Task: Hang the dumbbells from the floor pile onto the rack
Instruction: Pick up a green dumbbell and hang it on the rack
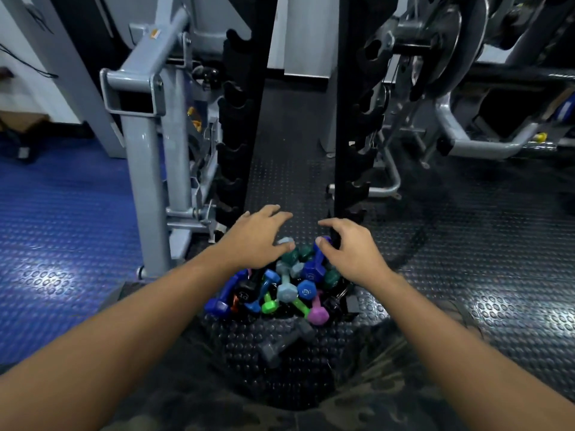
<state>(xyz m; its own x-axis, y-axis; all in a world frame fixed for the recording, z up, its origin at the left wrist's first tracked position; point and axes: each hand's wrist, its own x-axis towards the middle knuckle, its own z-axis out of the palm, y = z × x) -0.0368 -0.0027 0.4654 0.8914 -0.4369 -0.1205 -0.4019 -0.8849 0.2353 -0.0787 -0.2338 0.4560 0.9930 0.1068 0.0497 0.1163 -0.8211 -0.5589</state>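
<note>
A: Where are the hands?
B: Left hand (253, 236) and right hand (351, 248) hover, fingers spread, over the dumbbell pile (280, 284) on the floor (451, 244).
A: The rack (353, 126)?
B: Black, notched, upright just behind; its cradles look bare.

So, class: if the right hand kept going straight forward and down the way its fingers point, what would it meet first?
Probably the dark blue hex dumbbell atop the pile, just under the right hand; depth is unclear.

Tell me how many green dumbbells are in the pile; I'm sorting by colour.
1 bright green dumbbell shows, low in the pile's middle beside the pink dumbbell. A second green handle may be another; more may be buried.
</note>
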